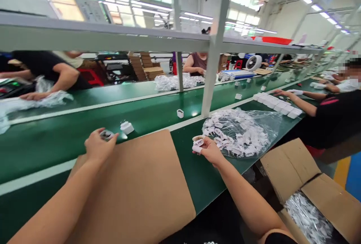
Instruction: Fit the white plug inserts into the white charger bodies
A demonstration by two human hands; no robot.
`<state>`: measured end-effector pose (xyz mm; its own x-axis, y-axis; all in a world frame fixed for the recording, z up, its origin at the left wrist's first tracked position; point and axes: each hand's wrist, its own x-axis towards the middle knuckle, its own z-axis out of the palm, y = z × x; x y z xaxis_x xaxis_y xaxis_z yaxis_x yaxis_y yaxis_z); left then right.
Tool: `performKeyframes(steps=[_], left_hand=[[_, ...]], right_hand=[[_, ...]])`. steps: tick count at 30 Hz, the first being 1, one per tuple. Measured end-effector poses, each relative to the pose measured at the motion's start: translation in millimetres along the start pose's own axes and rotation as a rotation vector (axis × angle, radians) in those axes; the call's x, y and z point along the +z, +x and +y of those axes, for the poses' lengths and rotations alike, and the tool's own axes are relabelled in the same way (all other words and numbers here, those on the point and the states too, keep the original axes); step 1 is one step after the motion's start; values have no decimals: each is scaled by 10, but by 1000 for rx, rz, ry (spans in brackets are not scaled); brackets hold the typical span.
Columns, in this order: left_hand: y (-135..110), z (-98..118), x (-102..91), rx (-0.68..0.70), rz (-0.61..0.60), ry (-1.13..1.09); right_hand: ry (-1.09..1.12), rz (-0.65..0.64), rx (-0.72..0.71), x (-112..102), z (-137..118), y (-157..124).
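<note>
My left hand (99, 145) is closed around a small white housing (107, 135) whose dark open end faces up, above the green conveyor belt. Just right of it, white plastic pieces (126, 127) rest on the belt. My right hand (208, 149) pinches a small white plastic part (198, 143) over the green bench, with white covers on its fingertips. Beside that hand lies a clear plastic bag (239, 133) full of small white parts. A brown cardboard sheet (141, 184) lies under and between my forearms.
Single white housings (180, 113) stand along the belt. A metal post (214, 59) rises between belt and bench. At lower right is an open carton (296, 168) with bagged parts. A co-worker (338, 116) sits at right behind rows of white housings (278, 103).
</note>
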<state>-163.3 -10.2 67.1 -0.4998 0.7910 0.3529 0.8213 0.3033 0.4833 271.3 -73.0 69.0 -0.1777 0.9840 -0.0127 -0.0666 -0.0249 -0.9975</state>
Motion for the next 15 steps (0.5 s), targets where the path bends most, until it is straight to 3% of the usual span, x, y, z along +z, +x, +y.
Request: performKeyframes(steps=[2, 6, 9, 12, 15], left_hand=[[-327, 198, -61, 92, -16, -165], [-1109, 611, -67, 247, -352, -452], [-1546, 803, 1, 353, -427, -511], [-1717, 837, 48, 303, -450, -515], [-1691, 758, 33, 256, -533, -614]], right_hand=[[64, -62, 55, 118, -44, 23], [142, -185, 153, 377, -91, 179], [96, -225, 157, 593, -64, 269], [112, -232, 198, 763, 18, 285], [153, -149, 230, 849, 129, 268]])
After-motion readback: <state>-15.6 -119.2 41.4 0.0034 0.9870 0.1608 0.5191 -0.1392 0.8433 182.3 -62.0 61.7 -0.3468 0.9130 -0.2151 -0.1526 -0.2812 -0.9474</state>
